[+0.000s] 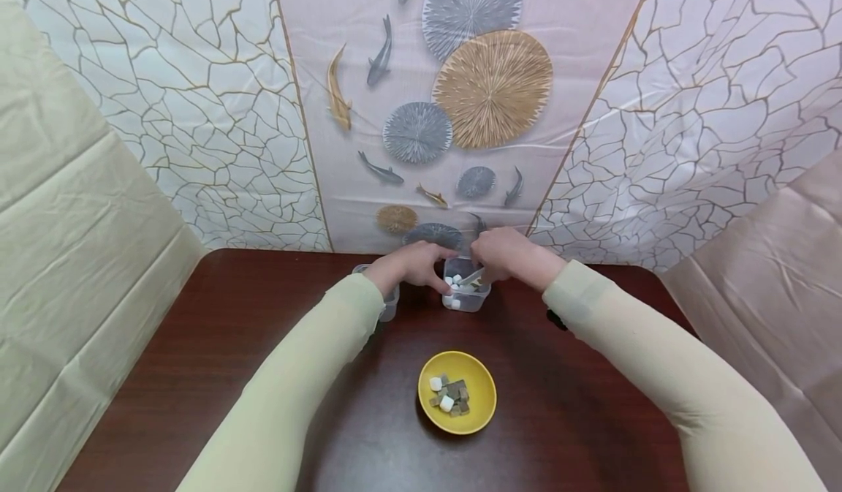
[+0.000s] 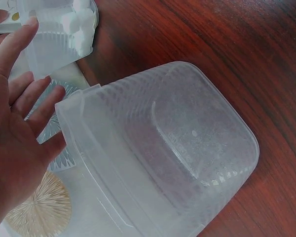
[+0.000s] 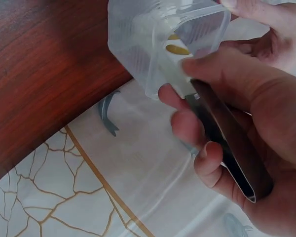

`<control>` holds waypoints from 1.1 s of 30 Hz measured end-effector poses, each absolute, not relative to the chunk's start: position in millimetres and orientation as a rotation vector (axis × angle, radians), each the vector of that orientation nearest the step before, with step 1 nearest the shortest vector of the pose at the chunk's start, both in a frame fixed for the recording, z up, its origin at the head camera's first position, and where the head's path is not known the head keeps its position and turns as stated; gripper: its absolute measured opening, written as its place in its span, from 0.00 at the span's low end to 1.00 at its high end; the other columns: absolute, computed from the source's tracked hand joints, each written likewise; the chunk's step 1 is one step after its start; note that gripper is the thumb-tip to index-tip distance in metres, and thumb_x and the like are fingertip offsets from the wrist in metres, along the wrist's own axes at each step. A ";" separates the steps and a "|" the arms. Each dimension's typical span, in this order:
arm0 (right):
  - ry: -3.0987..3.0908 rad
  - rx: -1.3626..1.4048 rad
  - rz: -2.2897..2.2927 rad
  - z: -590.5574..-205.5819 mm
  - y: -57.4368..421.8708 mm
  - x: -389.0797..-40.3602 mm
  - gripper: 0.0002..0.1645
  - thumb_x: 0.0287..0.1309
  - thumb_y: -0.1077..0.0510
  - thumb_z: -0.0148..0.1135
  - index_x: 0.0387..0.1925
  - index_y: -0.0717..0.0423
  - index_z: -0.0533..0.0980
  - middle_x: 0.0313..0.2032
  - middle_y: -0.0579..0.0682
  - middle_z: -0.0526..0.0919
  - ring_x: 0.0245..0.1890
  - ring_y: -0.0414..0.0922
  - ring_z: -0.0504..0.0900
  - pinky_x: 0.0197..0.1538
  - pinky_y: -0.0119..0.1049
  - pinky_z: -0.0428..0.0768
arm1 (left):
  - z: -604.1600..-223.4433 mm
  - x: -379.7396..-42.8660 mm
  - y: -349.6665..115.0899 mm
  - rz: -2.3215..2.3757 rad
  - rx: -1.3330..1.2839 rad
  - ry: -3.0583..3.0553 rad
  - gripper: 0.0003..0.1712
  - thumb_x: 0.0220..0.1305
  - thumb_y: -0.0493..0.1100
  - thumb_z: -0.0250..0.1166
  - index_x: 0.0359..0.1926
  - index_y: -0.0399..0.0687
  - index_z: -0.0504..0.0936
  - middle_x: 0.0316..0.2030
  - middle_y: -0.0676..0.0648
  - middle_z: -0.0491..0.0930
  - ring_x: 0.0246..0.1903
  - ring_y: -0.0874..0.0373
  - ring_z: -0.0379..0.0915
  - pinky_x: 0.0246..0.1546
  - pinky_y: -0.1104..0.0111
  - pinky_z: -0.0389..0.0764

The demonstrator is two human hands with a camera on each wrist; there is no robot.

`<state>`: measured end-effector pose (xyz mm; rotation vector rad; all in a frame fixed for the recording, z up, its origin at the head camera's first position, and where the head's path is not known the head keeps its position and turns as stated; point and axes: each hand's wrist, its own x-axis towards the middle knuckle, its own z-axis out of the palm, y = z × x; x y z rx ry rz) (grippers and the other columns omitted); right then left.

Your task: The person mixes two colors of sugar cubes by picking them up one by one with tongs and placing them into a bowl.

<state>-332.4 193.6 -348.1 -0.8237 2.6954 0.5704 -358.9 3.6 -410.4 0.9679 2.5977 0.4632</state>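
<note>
My right hand (image 1: 503, 254) grips a pair of tongs (image 3: 232, 140) with a dark metal handle and pale tips. The tips reach down into a clear plastic container (image 1: 470, 303) that holds several small white cubes (image 2: 81, 27). At the left side of this container is my left hand (image 1: 421, 264), thumb stretched out to its rim and the other fingers extended and spread. Beside the left wrist stands a second clear container (image 2: 187, 123), partly hidden by the sleeve in the head view.
A yellow bowl (image 1: 487, 386) with several brown cubes (image 1: 455, 390) and a few white ones stands nearer on the dark wooden table (image 1: 566, 404). Patterned cloth (image 1: 375, 185) hangs right behind the table's far edge. A small black object (image 1: 556, 319) lies below the right sleeve.
</note>
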 end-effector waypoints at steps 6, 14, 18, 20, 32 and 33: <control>2.700 -0.848 0.561 -338.7 196.8 -327.3 0.04 0.62 0.52 0.76 0.35 0.47 0.89 0.36 0.46 0.88 0.38 0.49 0.84 0.46 0.49 0.85 | -410.2 -359.6 5.5 0.457 0.960 2.600 0.47 0.66 0.57 0.77 0.81 0.52 0.69 0.74 0.43 0.74 0.74 0.49 0.68 0.74 0.58 0.69; 2.798 -1.047 0.390 -321.7 217.3 -315.4 0.05 0.55 0.60 0.73 0.26 0.47 0.85 0.25 0.43 0.81 0.30 0.47 0.77 0.36 0.46 0.78 | -409.4 -358.4 5.5 0.433 0.955 2.609 0.48 0.66 0.58 0.77 0.81 0.54 0.68 0.75 0.43 0.73 0.75 0.48 0.67 0.75 0.58 0.68; 2.828 -1.170 0.251 -314.5 230.4 -306.8 0.05 0.53 0.60 0.73 0.27 0.45 0.87 0.23 0.39 0.81 0.26 0.44 0.75 0.34 0.46 0.77 | -410.1 -357.3 4.9 0.425 0.957 2.610 0.48 0.66 0.58 0.76 0.81 0.54 0.68 0.75 0.44 0.72 0.76 0.47 0.65 0.76 0.57 0.66; 2.842 -1.207 0.178 -309.5 236.3 -300.5 0.06 0.52 0.60 0.73 0.30 0.45 0.89 0.23 0.39 0.82 0.25 0.43 0.76 0.34 0.47 0.79 | -410.2 -357.1 4.5 0.425 0.957 2.609 0.48 0.67 0.58 0.76 0.82 0.55 0.67 0.76 0.44 0.71 0.77 0.46 0.64 0.76 0.56 0.66; 2.822 -1.368 -0.163 -296.1 257.5 -258.4 0.14 0.54 0.62 0.72 0.42 0.45 0.92 0.34 0.36 0.89 0.30 0.37 0.81 0.36 0.42 0.82 | -411.7 -359.2 3.5 0.444 0.954 2.603 0.48 0.66 0.58 0.76 0.81 0.54 0.68 0.76 0.45 0.71 0.76 0.47 0.64 0.76 0.56 0.66; 2.806 -1.396 -0.184 -296.9 257.5 -254.4 0.15 0.53 0.62 0.72 0.42 0.45 0.92 0.33 0.35 0.89 0.29 0.36 0.79 0.35 0.40 0.81 | -411.8 -359.5 3.4 0.444 0.956 2.604 0.48 0.66 0.58 0.76 0.81 0.54 0.68 0.76 0.44 0.71 0.76 0.47 0.64 0.76 0.56 0.66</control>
